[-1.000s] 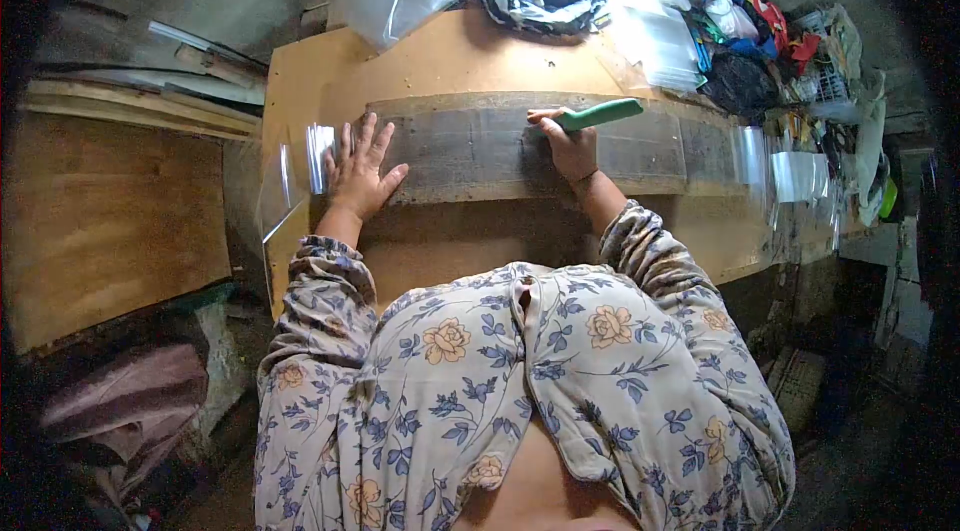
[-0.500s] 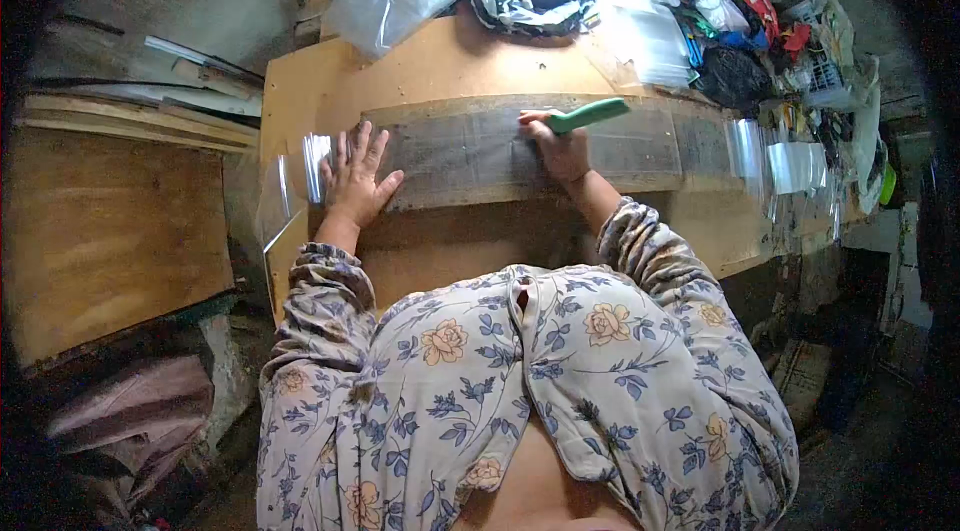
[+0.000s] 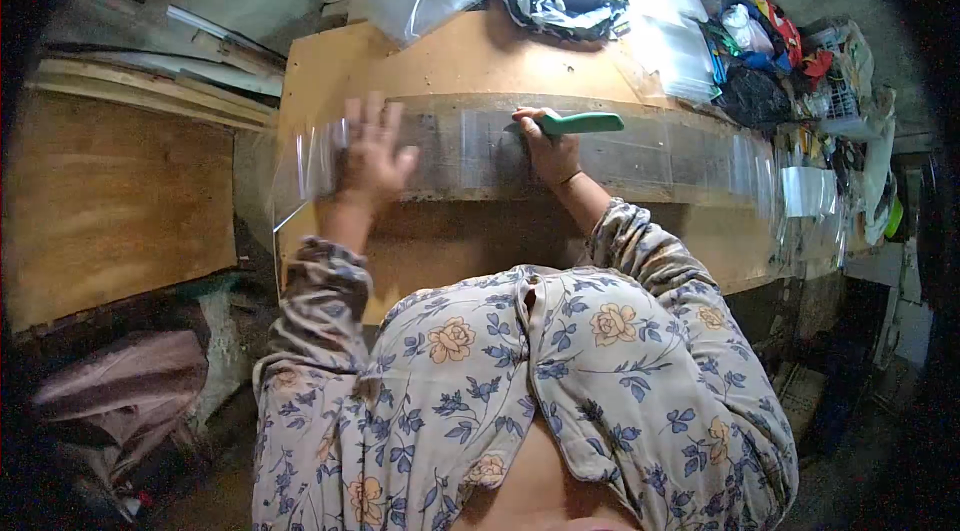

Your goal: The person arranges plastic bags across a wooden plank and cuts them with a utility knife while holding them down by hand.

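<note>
A long strip of clear plastic sheet [image 3: 620,156] lies over a dark, worn band across the wooden table [image 3: 470,56]. My left hand [image 3: 375,156], blurred by motion, is over the left part of the plastic with its fingers spread and holds nothing. Whether it touches the sheet cannot be told. My right hand [image 3: 552,149] is closed around a green-handled tool [image 3: 585,123] near the middle of the strip. The tool's handle points right; its working end is hidden by the fingers.
A black-and-white bag [image 3: 565,16] and clear plastic sheets [image 3: 425,1] lie at the table's back. Bags and a wire basket [image 3: 840,96] crowd the right end. Curled plastic pieces [image 3: 808,193] lie at the right. Wooden boards [image 3: 150,96] stand at the left.
My left hand has shifted relative to the sheet and is now blurred. The green handle has turned nearly level and moved slightly left along the strip. The view has shifted a little.
</note>
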Tool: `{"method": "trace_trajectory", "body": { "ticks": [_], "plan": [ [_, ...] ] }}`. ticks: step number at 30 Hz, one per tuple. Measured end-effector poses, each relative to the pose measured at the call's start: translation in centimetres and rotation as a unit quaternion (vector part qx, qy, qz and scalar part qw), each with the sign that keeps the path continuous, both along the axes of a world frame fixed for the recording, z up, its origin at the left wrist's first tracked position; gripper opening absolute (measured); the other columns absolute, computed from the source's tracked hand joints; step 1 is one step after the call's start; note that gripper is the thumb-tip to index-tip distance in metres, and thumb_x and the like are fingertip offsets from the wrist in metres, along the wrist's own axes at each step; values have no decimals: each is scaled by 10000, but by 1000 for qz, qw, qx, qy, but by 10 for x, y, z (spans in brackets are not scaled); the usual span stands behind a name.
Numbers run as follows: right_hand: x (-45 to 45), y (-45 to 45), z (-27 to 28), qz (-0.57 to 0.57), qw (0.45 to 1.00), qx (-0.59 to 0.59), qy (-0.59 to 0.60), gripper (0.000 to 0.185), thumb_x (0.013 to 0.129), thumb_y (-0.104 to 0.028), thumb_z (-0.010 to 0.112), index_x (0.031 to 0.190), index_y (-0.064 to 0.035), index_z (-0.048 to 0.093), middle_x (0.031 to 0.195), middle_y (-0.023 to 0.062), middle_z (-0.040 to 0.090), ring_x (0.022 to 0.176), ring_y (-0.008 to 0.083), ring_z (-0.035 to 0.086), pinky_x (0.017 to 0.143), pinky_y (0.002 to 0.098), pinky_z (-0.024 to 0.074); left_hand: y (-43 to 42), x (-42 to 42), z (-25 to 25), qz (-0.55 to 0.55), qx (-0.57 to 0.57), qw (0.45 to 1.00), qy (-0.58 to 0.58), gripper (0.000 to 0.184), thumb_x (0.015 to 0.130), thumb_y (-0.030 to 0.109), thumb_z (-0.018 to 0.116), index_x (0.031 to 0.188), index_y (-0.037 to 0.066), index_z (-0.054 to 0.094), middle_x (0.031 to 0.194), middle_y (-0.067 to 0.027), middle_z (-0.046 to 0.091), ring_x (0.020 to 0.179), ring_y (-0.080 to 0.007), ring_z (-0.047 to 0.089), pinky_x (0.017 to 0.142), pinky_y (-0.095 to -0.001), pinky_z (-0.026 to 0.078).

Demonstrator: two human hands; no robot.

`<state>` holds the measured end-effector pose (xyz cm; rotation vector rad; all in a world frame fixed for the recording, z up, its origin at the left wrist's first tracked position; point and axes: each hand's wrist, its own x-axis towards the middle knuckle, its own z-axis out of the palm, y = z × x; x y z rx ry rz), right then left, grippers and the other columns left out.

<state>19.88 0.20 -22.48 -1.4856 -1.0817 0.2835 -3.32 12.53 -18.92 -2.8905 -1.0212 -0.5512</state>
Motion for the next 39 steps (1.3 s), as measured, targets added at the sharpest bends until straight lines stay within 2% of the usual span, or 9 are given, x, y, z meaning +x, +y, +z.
{"method": "trace_trajectory", "body": {
  "ticks": [1,3,6,11,18,20,24,30,39],
  "plan": [
    [-1,0,7,-9,1000,-9,-2,121,769,-153,535,804,-73,618,793,73,630,750,188,603,661,297,461,-15,20,14,-25,-67,996,55,625,733,376,520,1286,147,338,1388,-104,187,1276,-323,137,1014,-501,93],
    [-3,1,11,5,1000,-10,1,122,769,-155,534,806,-76,619,799,74,630,752,191,604,662,298,460,-48,56,6,-40,-136,988,61,618,761,386,503,1301,156,309,1398,-83,161,1293,-282,102,1023,-489,61],
    [-4,0,14,6,1000,-29,3,121,768,-154,532,806,-80,619,807,75,629,755,195,604,664,299,460,-59,79,-4,-21,-166,981,100,618,781,405,482,1315,168,278,1405,-72,135,1297,-265,86,1025,-482,53],
    [-6,5,6,-11,999,-35,1,118,770,-153,531,804,-82,618,815,75,627,761,193,604,666,299,459,-50,76,-15,-18,-139,985,101,622,764,478,484,1311,264,279,1409,-33,132,1291,-310,69,996,-552,34],
    [11,-6,10,-33,999,-26,23,98,768,-95,530,807,-62,614,814,89,630,754,194,604,674,292,459,-49,75,-13,-23,-140,985,103,626,765,499,470,1315,278,266,1409,-27,129,1290,-303,72,993,-556,30],
    [19,-10,14,-45,998,-31,28,97,770,-85,529,806,-50,612,810,92,631,748,187,603,673,287,458,-51,76,-8,-12,-153,981,120,613,778,503,443,1317,273,264,1412,-20,116,1294,-286,60,1013,-521,6],
    [29,-16,5,4,998,10,55,122,778,-81,508,807,-17,608,802,89,633,748,146,594,683,263,455,-51,76,-8,-14,-153,981,119,611,778,507,441,1315,273,269,1412,-21,117,1294,-282,64,1013,-518,8],
    [41,-27,4,16,996,17,84,127,762,-84,509,787,-19,615,798,104,637,769,165,602,700,280,463,-49,75,-13,-23,-147,983,109,628,767,517,456,1316,282,261,1410,-25,127,1291,-299,68,992,-555,27],
    [38,-28,6,45,998,-40,36,116,758,-106,522,784,-49,620,828,109,638,805,195,609,728,305,468,-48,76,-13,-17,-143,982,124,625,770,510,449,1319,286,249,1415,-16,102,1291,-300,68,990,-556,21]
  ]
}}
